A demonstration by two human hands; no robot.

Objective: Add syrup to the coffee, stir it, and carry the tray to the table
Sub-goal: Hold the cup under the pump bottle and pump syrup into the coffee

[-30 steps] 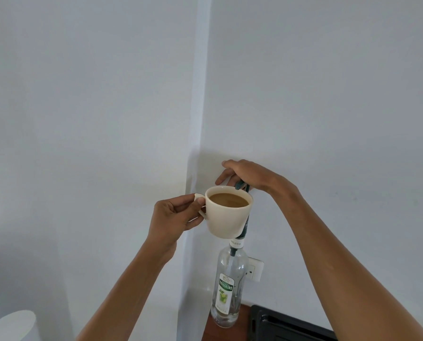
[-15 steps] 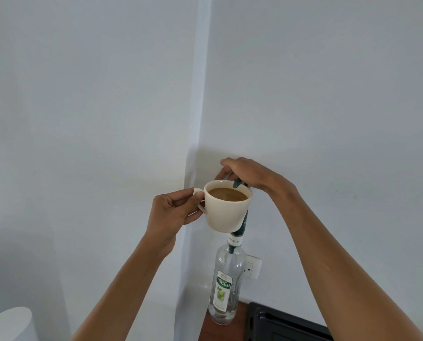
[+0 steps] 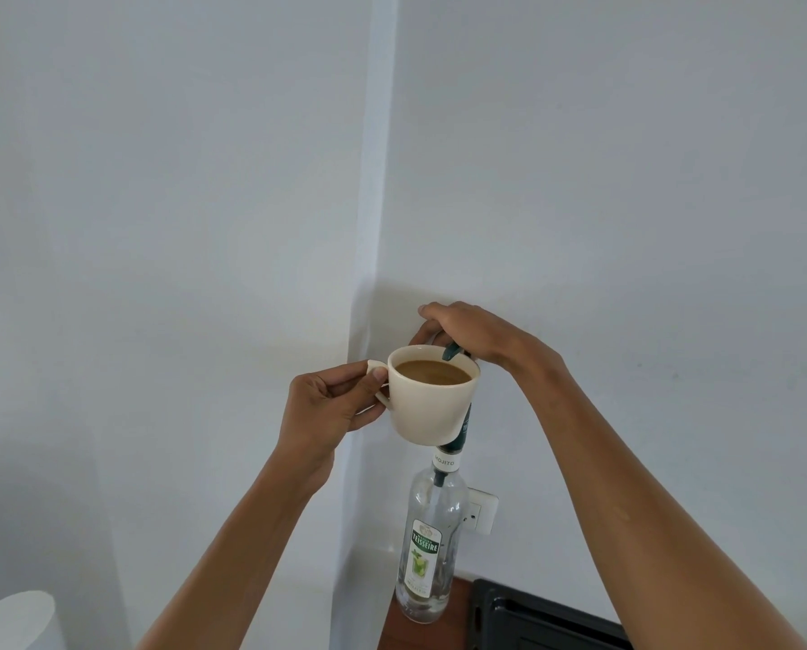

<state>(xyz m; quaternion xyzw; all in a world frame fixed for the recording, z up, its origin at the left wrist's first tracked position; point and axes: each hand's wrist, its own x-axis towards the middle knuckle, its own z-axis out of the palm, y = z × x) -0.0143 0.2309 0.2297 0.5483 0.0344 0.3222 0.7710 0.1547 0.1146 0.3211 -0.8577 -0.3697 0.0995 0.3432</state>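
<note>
Pumping should be done slowly — the cup (image 3: 432, 396), pinched by its handle in the left hand (image 3: 331, 410), is held under the spout while the right hand (image 3: 467, 330) is pressed on the syrup bottle (image 3: 429, 546) pump; the rim is best kept level.

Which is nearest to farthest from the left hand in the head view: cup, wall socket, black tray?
1. Cup: held by its handle in the left hand.
2. Wall socket: lower right, on the wall behind the syrup bottle.
3. Black tray: bottom right, past the bottle's base.
</note>
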